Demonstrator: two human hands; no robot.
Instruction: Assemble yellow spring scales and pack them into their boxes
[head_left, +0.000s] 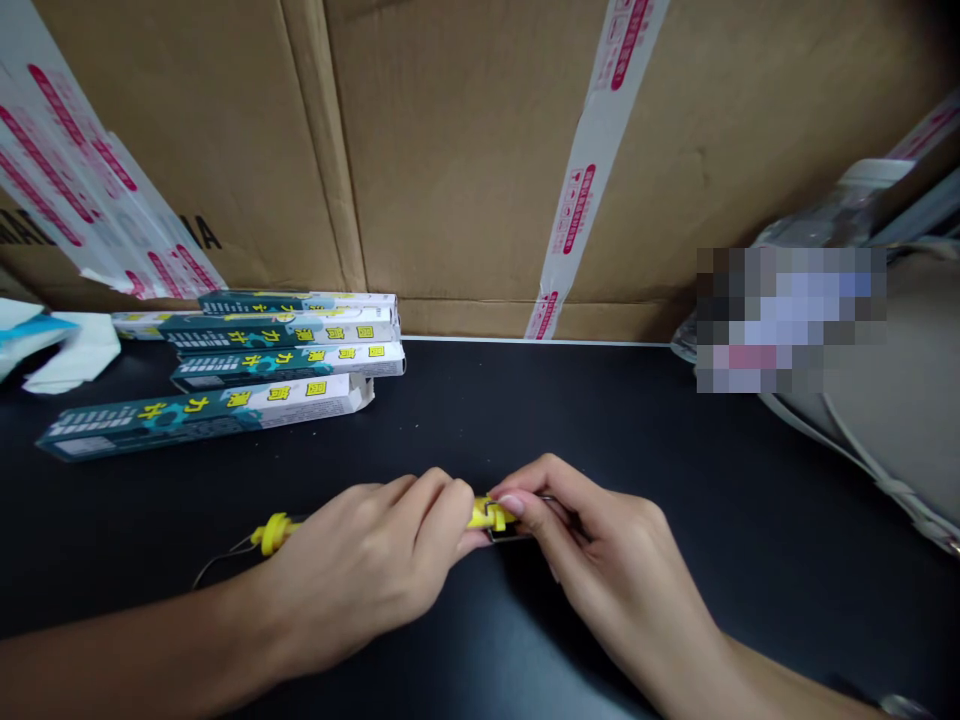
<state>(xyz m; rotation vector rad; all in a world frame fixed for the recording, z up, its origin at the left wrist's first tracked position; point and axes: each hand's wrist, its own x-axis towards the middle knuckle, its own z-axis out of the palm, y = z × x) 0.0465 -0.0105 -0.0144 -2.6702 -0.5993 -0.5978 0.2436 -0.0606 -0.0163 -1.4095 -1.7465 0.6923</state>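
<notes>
A tubular spring scale (277, 533) with yellow end caps lies across the middle, low over the black table. My left hand (375, 550) is wrapped round its barrel, hiding most of the tube. From the left cap a thin wire loop (217, 558) curves down toward the forearm. At the other end, my right hand (615, 550) is closed, thumb and fingers pinching a bent metal wire (510, 538) beside the yellow tip. The far part of that wire is hidden behind my right fingers.
Several printed narrow cartons (217, 415) lie at the back left, near crumpled white and blue wrapping (75, 350). A large taped cardboard box (465, 150) walls off the table's rear. On the right stand a clear plastic bottle (825, 215) and a grey bag (892, 390).
</notes>
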